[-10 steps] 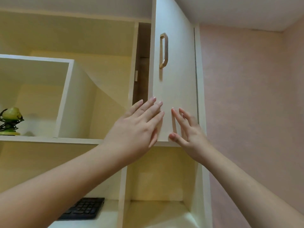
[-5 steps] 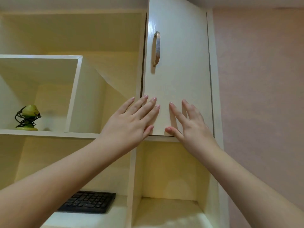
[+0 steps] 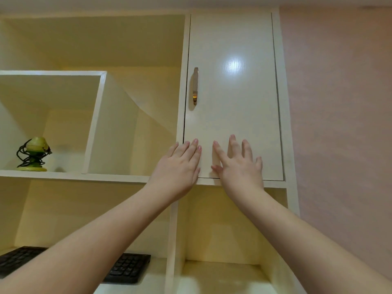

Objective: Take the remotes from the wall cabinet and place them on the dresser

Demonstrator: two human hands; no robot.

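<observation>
My left hand: flat, fingers spread, empty, on cabinet door lower edge.
My right hand: flat, splayed, empty, at 3 o'clock beside it.
Handle: 12 o'clock, untouched.

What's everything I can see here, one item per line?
Cabinet door: one, white, upper right, flush with its frame.
Door handle: one, brushed metal, vertical, near the door's left edge.
Open shelving: one unit, cream, left of and below the door.
Small green object wrapped in black cord: one, middle shelf, far left.
Keyboard: one, black, lower shelf, partly behind the left arm.
Wall: pink, right side.
Left hand: flat, at the door's lower left corner.
Right hand: fingers spread, on the door's lower part.
</observation>
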